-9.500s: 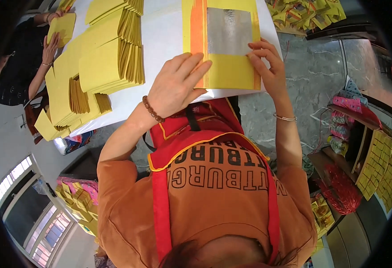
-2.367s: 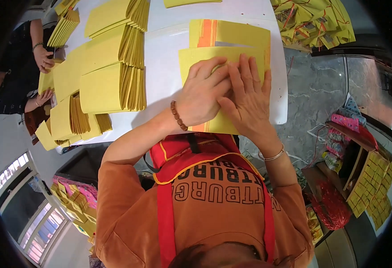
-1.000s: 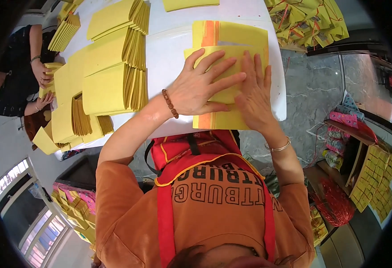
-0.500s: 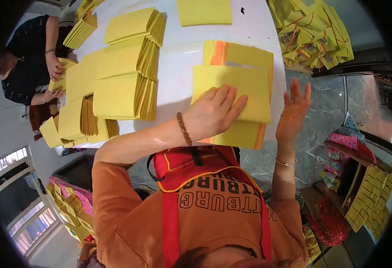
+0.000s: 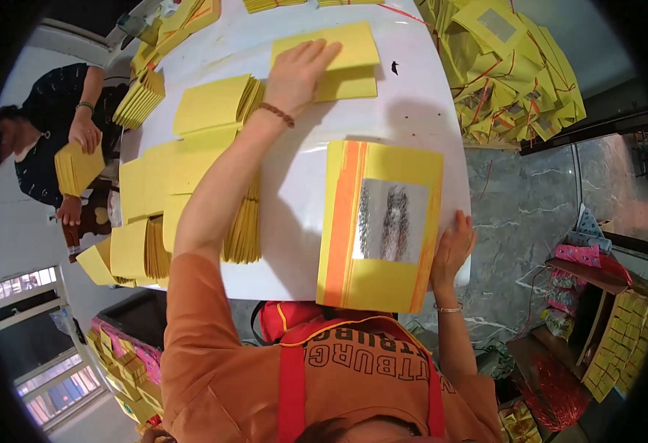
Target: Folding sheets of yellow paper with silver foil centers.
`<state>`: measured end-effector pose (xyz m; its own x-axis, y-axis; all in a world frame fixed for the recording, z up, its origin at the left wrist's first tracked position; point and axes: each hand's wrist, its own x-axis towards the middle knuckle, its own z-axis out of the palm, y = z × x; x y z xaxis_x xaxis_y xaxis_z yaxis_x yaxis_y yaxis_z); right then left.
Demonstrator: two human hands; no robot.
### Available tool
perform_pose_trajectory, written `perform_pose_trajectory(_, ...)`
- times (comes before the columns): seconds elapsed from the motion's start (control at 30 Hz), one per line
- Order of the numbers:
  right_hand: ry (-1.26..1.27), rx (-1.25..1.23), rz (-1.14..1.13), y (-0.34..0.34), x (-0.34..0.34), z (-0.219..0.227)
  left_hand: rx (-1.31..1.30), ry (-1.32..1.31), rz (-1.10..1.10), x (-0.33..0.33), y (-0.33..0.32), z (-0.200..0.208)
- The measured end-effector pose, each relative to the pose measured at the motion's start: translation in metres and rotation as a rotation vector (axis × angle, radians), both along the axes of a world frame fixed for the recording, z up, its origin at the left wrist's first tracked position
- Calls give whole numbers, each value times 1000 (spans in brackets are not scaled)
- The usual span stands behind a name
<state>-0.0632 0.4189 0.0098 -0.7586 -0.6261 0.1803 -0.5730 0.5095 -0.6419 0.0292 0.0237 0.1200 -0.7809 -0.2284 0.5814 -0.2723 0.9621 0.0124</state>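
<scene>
Head view showed that the folded sheet (image 5: 357, 44) had left the pile (image 5: 387, 284) and lay beyond it, to the left, over another one (image 5: 353, 86). The left hand (image 5: 302, 70) was upon it, fingers close together; whether it gripped, I could not tell. The right hand (image 5: 453, 247), fingers slightly apart, was just beside the pile's right edge. One folding seemed finished, the pile uncovered.
</scene>
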Motion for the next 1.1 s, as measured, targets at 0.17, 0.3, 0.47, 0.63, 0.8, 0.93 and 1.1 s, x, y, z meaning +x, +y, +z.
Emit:
perform_pose_trajectory(0.17,-26,34,11,-2,-1,3,4,-417,81,-23,-12,-72)
perform_pose_trajectory(0.3,-33,20,8,-4,-1,4,-58,-291,86,-29,-20,-76)
perform_pose_trajectory(0.47,-33,15,15,-4,-1,6,-72,-250,80,-18,-8,-54)
perform_pose_trajectory(0.63,-38,3,12,-3,0,3,65,-354,40,-9,-13,-74)
perform_pose_trajectory(0.8,-31,11,7,-3,-1,4,63,-385,54,-16,-19,-56)
perform_pose_trajectory(0.93,-34,34,-1,-4,0,6,126,-530,43,-14,-16,-68)
perform_pose_trajectory(1.1,-20,41,5,-6,0,8,33,-444,98,-9,-16,-93)
